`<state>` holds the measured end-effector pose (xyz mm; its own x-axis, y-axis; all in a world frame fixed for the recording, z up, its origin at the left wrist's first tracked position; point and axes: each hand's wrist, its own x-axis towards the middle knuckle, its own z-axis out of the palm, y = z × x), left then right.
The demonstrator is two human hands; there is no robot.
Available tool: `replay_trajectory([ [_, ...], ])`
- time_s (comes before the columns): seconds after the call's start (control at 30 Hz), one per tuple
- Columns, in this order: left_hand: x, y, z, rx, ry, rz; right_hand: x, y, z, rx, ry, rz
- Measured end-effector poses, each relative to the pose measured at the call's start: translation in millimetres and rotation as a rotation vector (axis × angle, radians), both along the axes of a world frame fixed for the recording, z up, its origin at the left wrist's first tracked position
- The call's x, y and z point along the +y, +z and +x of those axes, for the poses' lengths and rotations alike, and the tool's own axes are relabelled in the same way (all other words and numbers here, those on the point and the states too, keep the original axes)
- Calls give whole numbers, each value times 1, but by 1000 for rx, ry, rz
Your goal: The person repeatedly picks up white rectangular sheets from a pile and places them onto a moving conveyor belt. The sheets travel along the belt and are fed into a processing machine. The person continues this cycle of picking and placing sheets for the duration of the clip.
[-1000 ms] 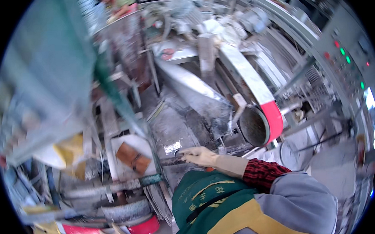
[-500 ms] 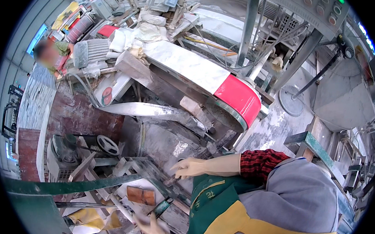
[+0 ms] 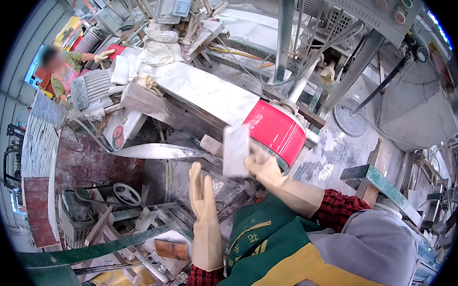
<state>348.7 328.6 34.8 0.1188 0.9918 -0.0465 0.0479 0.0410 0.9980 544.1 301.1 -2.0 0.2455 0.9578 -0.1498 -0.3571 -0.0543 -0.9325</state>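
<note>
— Right, what have you got in your hands at the moment?

— Your right hand (image 3: 264, 164), in a pale rubber glove, is closed on one small pale slab (image 3: 236, 150), pinching its right edge with fingers and thumb so the piece stands nearly upright in the air, just in front of the red drum (image 3: 276, 130) of the belt machine. Your left hand (image 3: 200, 188) is raised beside it with fingers straight and together, holding nothing and not touching the slab.

— What could go wrong from here?

— I'd judge the grip is the weak spot: you hold the slab by one edge only, and a wet or dusty glove could let it slide out and drop onto the cluttered metal frames (image 3: 140, 220) below, where it might chip. The slab also hangs near the red drum and the white belt (image 3: 205, 92); if it tips that way, a corner could catch. Your open left palm is close enough to support it but isn't doing so.

— And the count?

— One slab in hand, two gloved hands of yours, one red drum, one handwheel (image 3: 126, 194) lower left. A second person (image 3: 62, 66) in gloves works far off at the upper left, well apart from you.
</note>
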Motion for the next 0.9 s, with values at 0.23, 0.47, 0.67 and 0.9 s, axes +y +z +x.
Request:
replay_trajectory([
  [0.23, -42, -43, -69, 91, 253, -274, 64, -62, 55, 19, -410, -15],
  [0.47, -112, -57, -122, -6, 672, -476, 83, -87, 49, -184, -523, -87],
  [0.67, -135, -69, -134, -37, 677, -522, 64, -61, 96, -629, -91, -498],
  [0.9, -164, -73, -147, -89, 582, -450, 62, -66, 99, 274, -239, -73],
])
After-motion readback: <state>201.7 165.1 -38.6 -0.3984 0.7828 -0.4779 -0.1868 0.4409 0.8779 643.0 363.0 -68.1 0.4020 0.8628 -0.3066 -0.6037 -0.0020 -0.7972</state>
